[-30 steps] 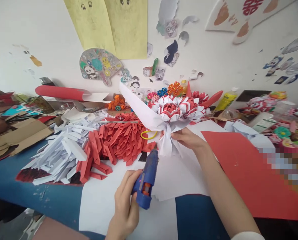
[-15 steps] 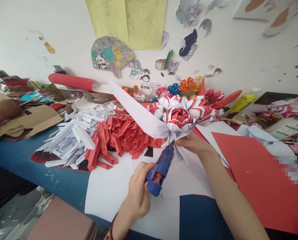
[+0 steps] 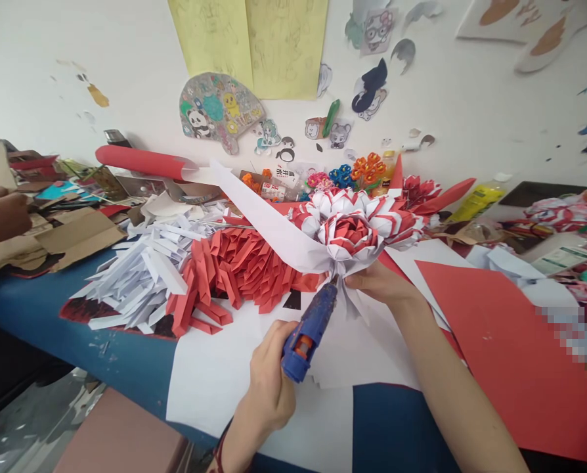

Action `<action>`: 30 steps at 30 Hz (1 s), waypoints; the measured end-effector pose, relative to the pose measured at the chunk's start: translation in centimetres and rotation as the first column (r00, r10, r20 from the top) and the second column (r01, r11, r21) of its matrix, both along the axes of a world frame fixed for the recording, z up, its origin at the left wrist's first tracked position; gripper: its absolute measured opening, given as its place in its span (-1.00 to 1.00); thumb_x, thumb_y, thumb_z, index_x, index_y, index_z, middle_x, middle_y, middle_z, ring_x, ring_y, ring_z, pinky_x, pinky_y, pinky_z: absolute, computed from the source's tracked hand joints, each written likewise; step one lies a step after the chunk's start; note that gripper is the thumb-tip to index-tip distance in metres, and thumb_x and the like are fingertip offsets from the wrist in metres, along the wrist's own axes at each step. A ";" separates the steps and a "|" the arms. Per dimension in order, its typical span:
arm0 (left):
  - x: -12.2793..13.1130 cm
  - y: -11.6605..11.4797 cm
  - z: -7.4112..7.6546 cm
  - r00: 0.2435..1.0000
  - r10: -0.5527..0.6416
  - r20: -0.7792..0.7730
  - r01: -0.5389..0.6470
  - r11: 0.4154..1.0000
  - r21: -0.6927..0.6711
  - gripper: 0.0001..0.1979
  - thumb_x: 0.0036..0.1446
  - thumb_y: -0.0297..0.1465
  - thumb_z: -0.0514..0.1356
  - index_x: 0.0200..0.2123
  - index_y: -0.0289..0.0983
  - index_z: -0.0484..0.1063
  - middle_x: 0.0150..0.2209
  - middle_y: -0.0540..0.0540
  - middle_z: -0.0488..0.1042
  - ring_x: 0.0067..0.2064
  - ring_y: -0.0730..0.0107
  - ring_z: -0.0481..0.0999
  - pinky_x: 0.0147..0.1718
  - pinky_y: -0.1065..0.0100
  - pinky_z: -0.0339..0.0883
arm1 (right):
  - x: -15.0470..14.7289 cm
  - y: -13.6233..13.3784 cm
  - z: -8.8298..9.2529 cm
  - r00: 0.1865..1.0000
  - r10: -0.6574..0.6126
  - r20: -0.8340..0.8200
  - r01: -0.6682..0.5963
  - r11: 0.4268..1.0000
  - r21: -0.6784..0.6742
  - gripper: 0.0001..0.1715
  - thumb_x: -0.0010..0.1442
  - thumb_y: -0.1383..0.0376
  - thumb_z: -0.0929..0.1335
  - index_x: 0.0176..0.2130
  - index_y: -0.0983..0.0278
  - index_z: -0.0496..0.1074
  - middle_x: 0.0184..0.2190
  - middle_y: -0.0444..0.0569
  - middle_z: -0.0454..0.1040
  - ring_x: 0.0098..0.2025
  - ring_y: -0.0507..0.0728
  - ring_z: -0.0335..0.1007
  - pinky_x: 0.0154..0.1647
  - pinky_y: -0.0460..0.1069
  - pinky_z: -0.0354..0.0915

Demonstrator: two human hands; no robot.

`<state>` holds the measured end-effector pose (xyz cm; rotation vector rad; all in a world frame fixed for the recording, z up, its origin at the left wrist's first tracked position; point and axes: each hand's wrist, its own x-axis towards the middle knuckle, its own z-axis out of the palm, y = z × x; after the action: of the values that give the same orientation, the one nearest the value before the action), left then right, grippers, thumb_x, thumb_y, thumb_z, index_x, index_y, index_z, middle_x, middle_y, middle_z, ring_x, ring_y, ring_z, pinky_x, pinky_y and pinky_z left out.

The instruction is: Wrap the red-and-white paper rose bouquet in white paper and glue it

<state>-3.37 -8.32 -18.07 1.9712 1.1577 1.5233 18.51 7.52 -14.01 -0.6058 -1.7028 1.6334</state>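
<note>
**White wall, blue table, paper on show**

A white wall is standing behind the blue table, and soft, even light is falling across it. High above the table's far edge, two yellow sheets are hanging side by side. A fan-shaped cut-out with a panda is sitting below them, nearer the table. Cartoon stickers are spreading along the wall above the table's right half. Under the table's near edge a grey floor is showing, with a pinkish flat surface lying beside it.

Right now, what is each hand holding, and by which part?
The left hand holds the blue glue gun by its handle; the right hand holds the paper flower by the white wrap gathered under its bloom.
</note>
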 end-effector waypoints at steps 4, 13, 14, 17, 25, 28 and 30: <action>0.0 0.0 0.1 1.000 -0.007 -0.009 0.007 1.000 0.017 -0.75 0.37 -0.34 -0.09 -0.06 -0.25 0.33 -0.37 -0.05 0.31 -0.42 0.40 0.31 -0.44 0.38 0.19 | 0.0 0.0 0.0 1.000 -0.008 0.028 0.008 1.000 -0.005 -0.31 0.04 0.07 0.54 0.13 0.14 0.43 0.10 0.03 0.50 0.17 0.32 0.39 0.17 0.19 0.34; -0.4 -0.2 -0.4 0.985 0.089 -0.149 -0.059 0.979 0.196 -0.61 0.42 -0.31 -0.16 0.19 -0.30 0.23 -0.21 -0.18 0.40 -0.28 0.32 0.43 -0.37 0.35 0.33 | 0.2 0.2 -0.4 0.999 -0.022 0.030 0.023 0.999 -0.042 -0.47 0.09 0.09 0.51 0.03 0.19 0.50 0.04 0.05 0.54 0.09 0.30 0.46 0.09 0.16 0.38; -0.5 -0.3 -0.5 0.981 0.094 -0.168 -0.058 0.976 0.212 -0.58 0.43 -0.30 -0.16 0.22 -0.31 0.21 -0.18 -0.21 0.42 -0.25 0.30 0.45 -0.34 0.34 0.35 | 0.2 0.2 -0.4 0.999 -0.040 0.022 0.041 0.998 -0.044 -0.45 0.08 0.10 0.51 0.05 0.18 0.49 0.05 0.04 0.54 0.09 0.30 0.46 0.08 0.16 0.39; -0.5 -0.4 -0.9 0.972 0.099 -0.212 -0.049 0.972 0.229 -0.54 0.43 -0.27 -0.17 0.26 -0.34 0.20 -0.10 -0.28 0.45 -0.14 0.25 0.48 -0.24 0.31 0.40 | 0.1 0.1 -0.3 0.998 -0.063 -0.006 0.062 0.997 -0.042 -0.40 0.08 0.13 0.52 0.10 0.14 0.46 0.05 0.02 0.54 0.10 0.29 0.46 0.07 0.14 0.40; -0.5 -0.8 -1.1 0.952 0.180 -0.247 -0.100 0.947 0.304 -0.52 0.43 -0.31 -0.12 0.30 -0.37 0.20 -0.08 -0.33 0.49 -0.14 0.23 0.51 -0.26 0.30 0.43 | -0.3 0.1 -0.4 0.991 -0.126 0.041 0.126 0.992 -0.009 -0.44 0.05 0.12 0.53 0.05 0.15 0.49 0.07 -0.01 0.52 0.16 0.30 0.39 0.15 0.16 0.34; -0.8 -1.3 -1.2 0.951 0.248 -0.184 -0.176 0.925 0.336 -0.54 0.40 -0.38 -0.09 0.29 -0.35 0.24 -0.07 -0.31 0.49 -0.14 0.22 0.51 -0.27 0.29 0.43 | -0.4 0.1 -0.2 0.981 -0.193 0.030 0.192 0.981 0.020 -0.48 0.04 0.13 0.53 0.00 0.15 0.50 0.03 -0.03 0.53 0.12 0.28 0.40 0.13 0.14 0.34; -1.1 -1.6 -1.4 0.938 0.316 -0.140 -0.253 0.904 0.344 -0.54 0.37 -0.43 -0.05 0.28 -0.34 0.27 -0.05 -0.30 0.49 -0.14 0.21 0.51 -0.27 0.28 0.42 | -0.3 0.2 0.0 0.970 -0.243 0.028 0.241 0.969 0.045 -0.56 0.05 0.14 0.53 -0.07 0.17 0.51 -0.01 -0.03 0.54 0.11 0.27 0.39 0.12 0.13 0.33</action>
<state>-4.45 -9.89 -19.49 2.2859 1.4058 1.7963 18.23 7.69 -14.00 -0.7917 -1.6114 1.4199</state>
